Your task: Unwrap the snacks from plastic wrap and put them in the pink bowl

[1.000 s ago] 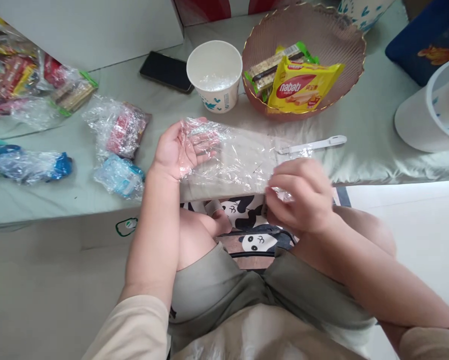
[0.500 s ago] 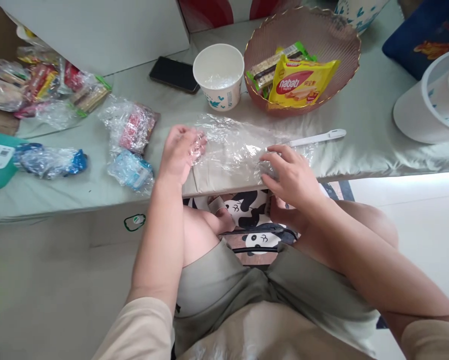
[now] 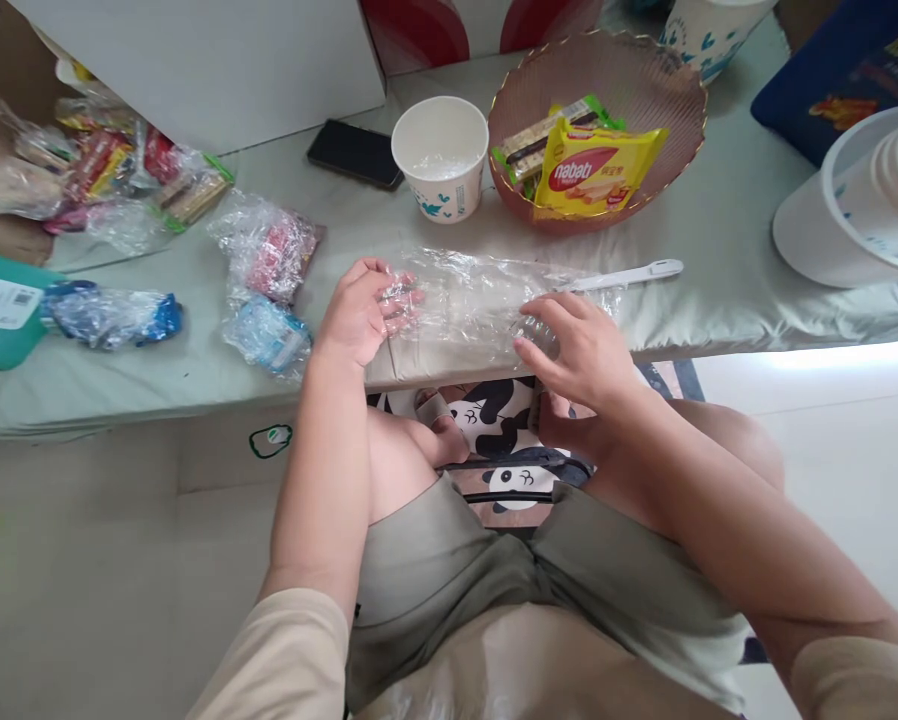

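Presently, thin, crinkled, transparent plastic film (image 3: 468, 305) between my spread-fingered left hand (image 3: 355, 315) and my wide-gapped right hand (image 3: 588, 350).

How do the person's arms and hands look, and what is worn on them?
The left sleeve and right sleeve are plain beige and short. Below them both arms are bare. The left hand and right hand wear no gloves, and no watch or bracelet shows.

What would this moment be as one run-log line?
clear film: crinkled | left hand: open, at film's left end | right hand: open, at film's right side | white tool: beyond right hand
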Demonstrator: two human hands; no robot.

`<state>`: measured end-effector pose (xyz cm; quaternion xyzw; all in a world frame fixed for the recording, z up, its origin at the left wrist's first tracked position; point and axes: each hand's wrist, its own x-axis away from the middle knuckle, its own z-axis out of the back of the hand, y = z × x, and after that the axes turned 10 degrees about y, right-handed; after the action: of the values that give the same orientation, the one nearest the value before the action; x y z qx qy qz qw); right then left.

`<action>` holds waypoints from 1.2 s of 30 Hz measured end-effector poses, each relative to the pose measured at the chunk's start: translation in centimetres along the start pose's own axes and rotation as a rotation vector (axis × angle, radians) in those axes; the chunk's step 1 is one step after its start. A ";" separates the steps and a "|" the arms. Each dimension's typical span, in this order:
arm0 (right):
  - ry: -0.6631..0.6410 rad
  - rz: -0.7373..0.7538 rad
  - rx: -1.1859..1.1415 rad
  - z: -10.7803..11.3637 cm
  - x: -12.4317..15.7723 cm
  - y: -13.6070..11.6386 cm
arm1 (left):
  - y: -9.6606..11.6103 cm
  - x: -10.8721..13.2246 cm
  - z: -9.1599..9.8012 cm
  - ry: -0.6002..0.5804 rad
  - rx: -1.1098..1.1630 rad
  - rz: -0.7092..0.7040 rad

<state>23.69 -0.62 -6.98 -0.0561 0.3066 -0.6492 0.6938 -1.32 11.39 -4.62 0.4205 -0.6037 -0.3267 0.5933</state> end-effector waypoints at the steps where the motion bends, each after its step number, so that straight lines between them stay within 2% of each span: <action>1: 0.020 0.007 0.002 -0.1 0.1 0.0 | 0.0 0.0 0.0 0.014 -0.024 -0.005; 4: 0.067 0.056 0.046 -0.2 0.2 0.0 | -0.2 -0.1 -0.2 0.057 -0.097 -0.045; 7: 0.091 0.093 0.042 0.2 -0.4 0.1 | -0.3 -0.5 -0.4 0.047 -0.128 -0.108; 13: 0.167 -0.033 -0.179 1.4 -4.5 1.6 | 0.3 -0.7 -1.1 -0.182 -0.120 -0.202; 15: 0.079 -0.062 -0.303 1.0 -5.9 1.9 | 0.5 -0.4 -1.1 -0.246 -0.118 -0.217; 18: -0.177 -0.092 -0.516 -0.2 -7.2 1.8 | 0.5 -0.1 -1.0 -0.301 -0.150 -0.219; 20: -0.315 -0.107 -0.574 -0.7 -7.5 1.4 | 0.6 0.0 -0.9 -0.323 -0.158 -0.206; 22: -0.341 -0.123 -0.566 -0.7 -7.5 1.0 | 0.8 -0.2 -1.0 -0.309 -0.089 -0.207; 25: -0.189 -0.232 -0.624 -0.5 -7.2 0.7 | 1.1 -0.5 -1.5 -0.193 0.072 -0.233; 27: -0.047 -0.328 -0.683 -0.4 -6.8 0.7 | 0.9 -0.6 -2.3 -0.159 0.085 -0.199; 31: 0.145 -0.371 -0.668 -0.9 -6.1 1.1 | -0.9 -0.4 -4.5 -0.328 0.030 -0.107; 33: 0.201 -0.347 -0.644 -1.1 -5.8 1.2 | -2.2 -0.3 -5.6 -0.367 0.003 -0.151; 36: 0.281 -0.293 -0.578 -1.1 -5.2 1.3 | -3.5 -0.4 -6.7 -0.338 -0.033 -0.285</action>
<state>24.44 4.81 -6.68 -0.2037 0.5587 -0.6298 0.4998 5.67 10.94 -7.41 0.4311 -0.6234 -0.4830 0.4384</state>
